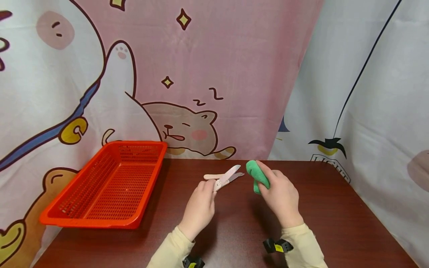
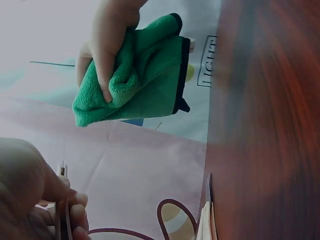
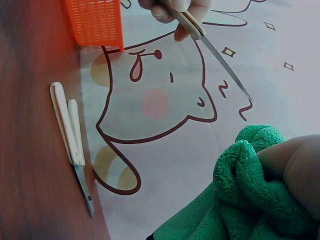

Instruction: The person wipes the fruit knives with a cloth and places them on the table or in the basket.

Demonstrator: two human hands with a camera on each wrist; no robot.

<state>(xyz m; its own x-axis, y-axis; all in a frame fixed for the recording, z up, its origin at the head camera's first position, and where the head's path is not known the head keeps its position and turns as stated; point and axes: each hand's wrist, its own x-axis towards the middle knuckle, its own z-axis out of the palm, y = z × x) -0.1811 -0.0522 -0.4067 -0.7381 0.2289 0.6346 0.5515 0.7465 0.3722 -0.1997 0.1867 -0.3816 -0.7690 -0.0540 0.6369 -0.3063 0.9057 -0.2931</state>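
My left hand (image 1: 200, 204) grips a knife (image 1: 230, 172) by its pale handle, blade pointing up and away to the right. The right wrist view shows this knife's slim blade (image 3: 227, 67) nearly edge-on. To its right, my right hand (image 1: 283, 197) holds a bunched green cloth (image 1: 257, 175), raised above the table. Dark trim runs along the cloth's edge (image 2: 182, 75) in the left wrist view. On the table behind the knife lies another cutting tool (image 3: 67, 122), with two pale handle pieces and a narrow metal blade. The left hand's knife partly covers it in the head view.
A red plastic basket (image 1: 144, 212) with perforated walls stands on the left of the dark brown wooden table (image 1: 338, 208). Behind the table hangs a printed curtain (image 1: 248, 74) with cartoon animals. A plain whitish cloth wall (image 1: 385, 111) runs along the right side.
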